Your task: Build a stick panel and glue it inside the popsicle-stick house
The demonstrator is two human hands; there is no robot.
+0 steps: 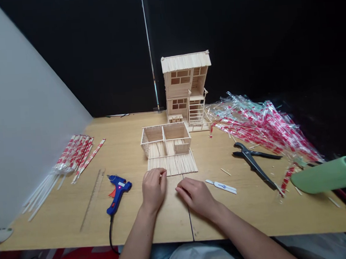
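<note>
My left hand [154, 189] rests on the table with its fingers curled in, close against the front edge of a small open-topped stick model [171, 165]. That model has two rooms and a floor of thin wooden sticks reaching forward. Just right of it, my right hand [197, 194] also lies loosely closed on the table, apart from the model. Nothing shows in either hand, though the undersides are hidden. A white utility knife [221, 186] lies right of my right hand. To the left of my left hand is a blue hot glue gun [118, 192], with a small red light on.
Behind stands a two-storey stick house [188, 91]. Wrapped chopsticks [76, 152], white glue sticks [44, 193] and a clear ruler [92, 198] lie left. At right are black cutting pliers [254, 163], a heap of wrappers [258, 123] and a green bottle [327, 176].
</note>
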